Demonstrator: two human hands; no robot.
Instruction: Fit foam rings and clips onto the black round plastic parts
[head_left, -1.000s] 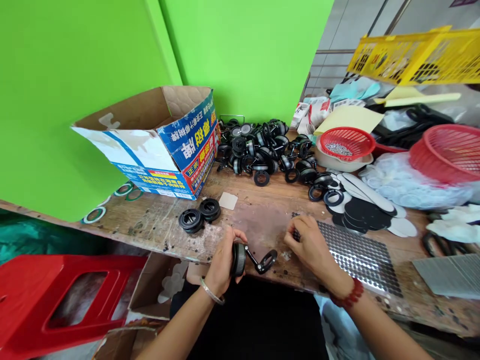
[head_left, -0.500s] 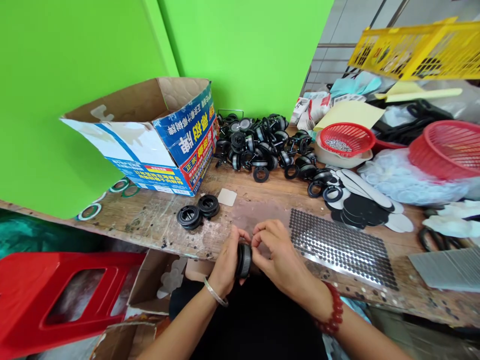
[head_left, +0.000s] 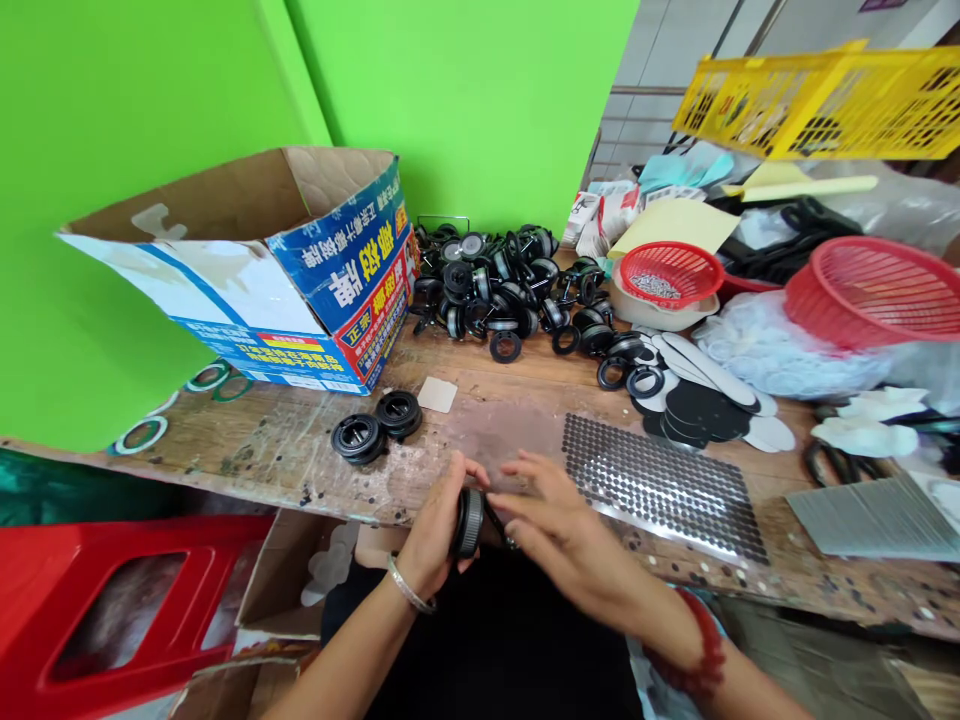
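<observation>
My left hand [head_left: 433, 532] is closed round a black ribbed wheel-like part [head_left: 469, 524], held upright on its edge above my lap at the table's front edge. A thin dark piece [head_left: 495, 522] shows between that part and my right hand; whether it is joined to the part I cannot tell. My right hand [head_left: 559, 530] is just to the right, slightly blurred, its fingers apart and nothing visible in its grasp. Two black round assemblies [head_left: 359, 439] lie side by side on the table, close to a small beige card [head_left: 437, 394].
A big open carton [head_left: 217, 285] stands left of a heap of black wheel parts [head_left: 495, 285]. A sheet of small dark dots [head_left: 660, 485] lies right of my hands. Beyond are black and white pads [head_left: 705, 410], red baskets [head_left: 671, 272] and a yellow crate [head_left: 817, 105].
My right hand's fingers have come away from the black ribbed part and spread. A thin dark piece now shows beside it. The whole view has shifted slightly.
</observation>
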